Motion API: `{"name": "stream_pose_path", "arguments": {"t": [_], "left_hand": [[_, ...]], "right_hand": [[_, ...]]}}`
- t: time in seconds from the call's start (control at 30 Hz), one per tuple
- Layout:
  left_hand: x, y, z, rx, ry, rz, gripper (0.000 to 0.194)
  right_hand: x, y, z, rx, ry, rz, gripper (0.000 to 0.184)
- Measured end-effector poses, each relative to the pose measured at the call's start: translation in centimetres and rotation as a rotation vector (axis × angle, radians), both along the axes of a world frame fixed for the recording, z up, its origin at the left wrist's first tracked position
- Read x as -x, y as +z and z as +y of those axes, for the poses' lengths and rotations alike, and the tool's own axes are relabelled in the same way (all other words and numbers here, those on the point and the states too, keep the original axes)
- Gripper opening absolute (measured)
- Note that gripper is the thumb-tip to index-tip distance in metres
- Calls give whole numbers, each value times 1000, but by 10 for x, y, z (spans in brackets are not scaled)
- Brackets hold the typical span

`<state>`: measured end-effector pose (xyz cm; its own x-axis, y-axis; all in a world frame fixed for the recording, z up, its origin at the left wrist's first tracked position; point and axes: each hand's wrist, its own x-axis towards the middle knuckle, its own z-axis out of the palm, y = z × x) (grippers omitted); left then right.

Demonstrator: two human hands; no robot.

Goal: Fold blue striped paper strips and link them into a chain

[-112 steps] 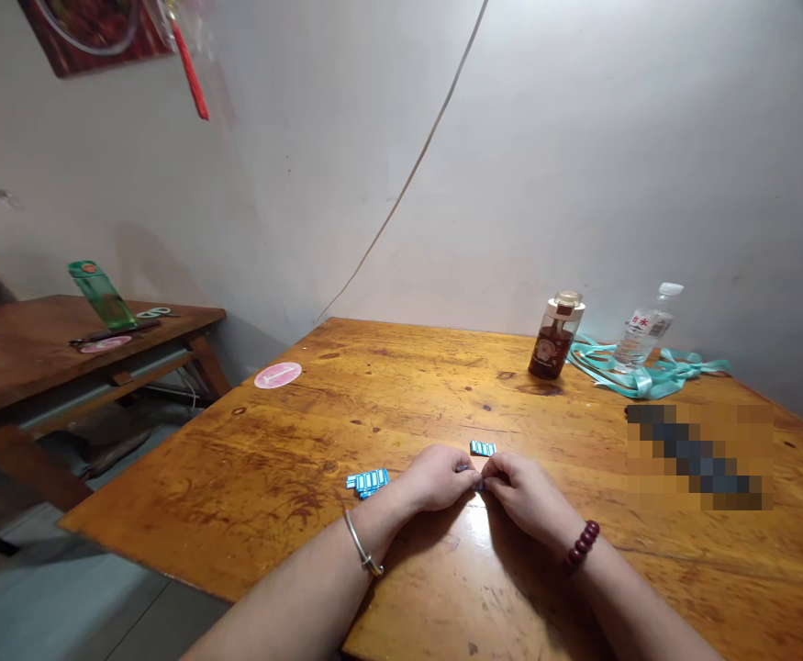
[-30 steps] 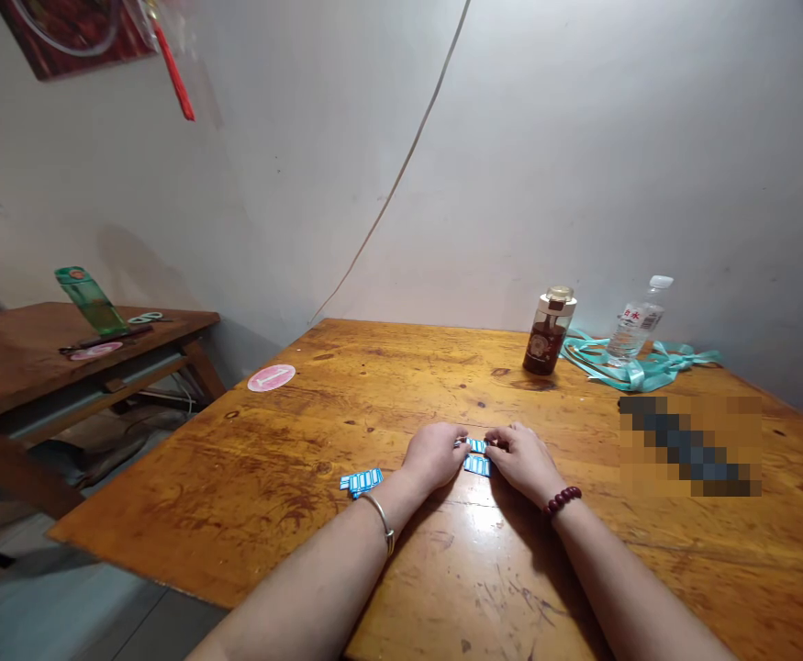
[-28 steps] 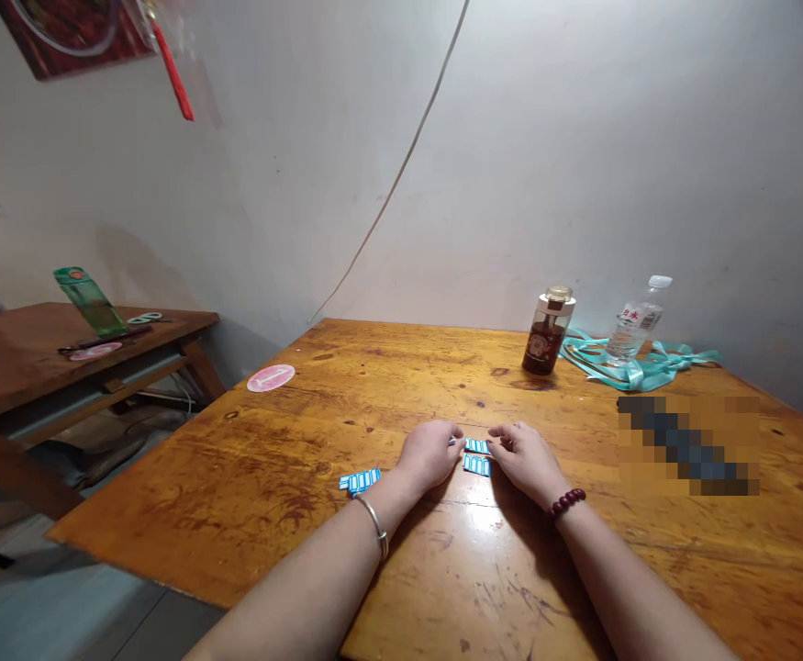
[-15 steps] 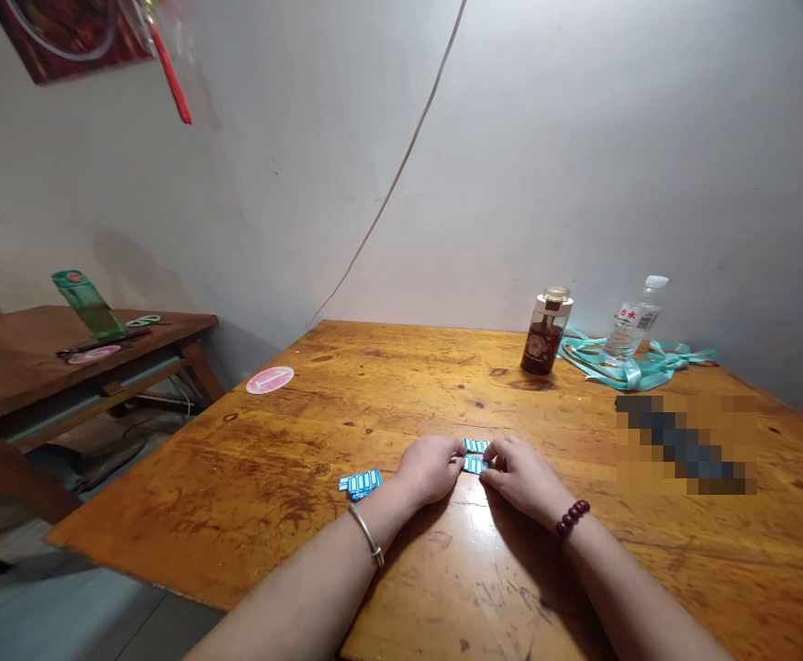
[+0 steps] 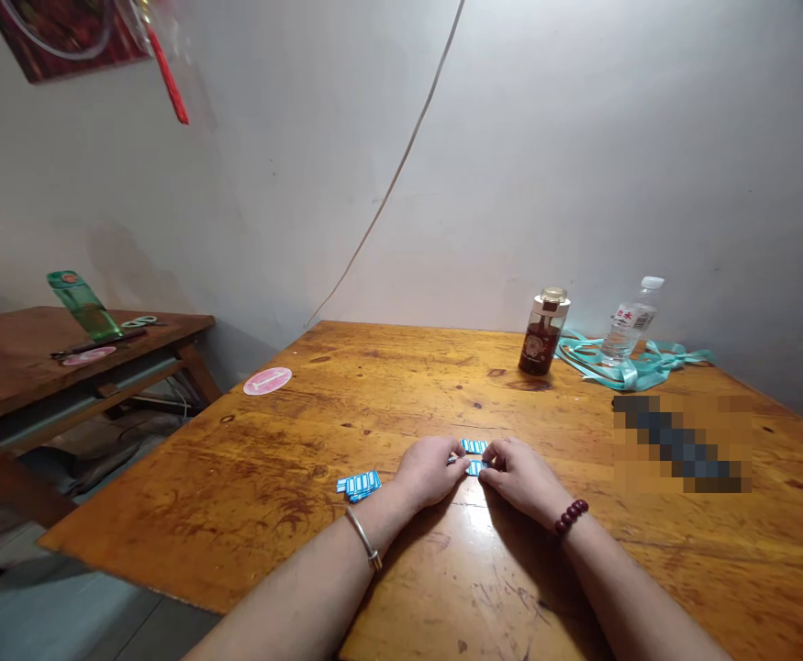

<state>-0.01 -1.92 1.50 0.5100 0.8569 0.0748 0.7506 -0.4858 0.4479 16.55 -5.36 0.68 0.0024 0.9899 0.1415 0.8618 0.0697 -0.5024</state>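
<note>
Left hand (image 5: 429, 473) and right hand (image 5: 519, 477) curled in, grips meeting at two blue-white strips (image 5: 473, 446) on the worktop (image 5: 236, 459), pinch unclear; stack of strips (image 5: 358, 486) sits apart, just left of them.

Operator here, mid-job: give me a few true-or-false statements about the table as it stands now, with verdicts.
1. A cluster of blue-and-white strips lies to the outer side of the left hand. True.
2. A single blue-and-white strip lies just beyond the fingertips. True.
3. The red bead bracelet is on the left wrist. False: it is on the wrist of the right hand; the left wrist wears a silver bangle.
4. The brown-filled bottle lies on its side. False: it stands upright on the wooden table.
</note>
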Motion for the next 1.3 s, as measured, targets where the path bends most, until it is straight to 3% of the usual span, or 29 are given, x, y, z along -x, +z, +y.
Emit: {"name": "stream_pose_path", "arguments": {"t": [0.2,0.43,0.57,0.67,0.77,0.83,0.9,0.97,1.07,1.17,1.3], "left_hand": [[-8,6,4,-63,83,-36,29],[-13,0,13,-53,46,76,26],[-12,-6,17,-23,50,-48,22],[-9,-3,17,211,88,-405,27],[-4,6,13,743,161,-944,38],[-1,13,9,1064,153,-1243,29],[1,19,5,1249,113,-1406,16],[0,21,2,1310,79,-1468,12],[-3,18,-2,1259,-15,-1444,19],[-5,12,-6,1176,-126,-1396,25],[-5,9,-10,1149,-176,-1339,31]], "right_hand": [[-9,0,12,-81,-145,64,22],[-5,-5,20,-51,-83,-43,19],[-5,-8,21,-57,-89,-60,17],[-3,-3,17,-102,-120,-17,20],[5,10,7,-302,-116,73,21],[13,19,-3,-398,-46,132,20],[21,25,-12,-412,40,180,20],[29,27,-18,-386,110,194,19],[36,24,-19,-339,143,186,21],[37,20,-16,-309,117,203,27],[33,17,-12,-295,62,260,15]]}}
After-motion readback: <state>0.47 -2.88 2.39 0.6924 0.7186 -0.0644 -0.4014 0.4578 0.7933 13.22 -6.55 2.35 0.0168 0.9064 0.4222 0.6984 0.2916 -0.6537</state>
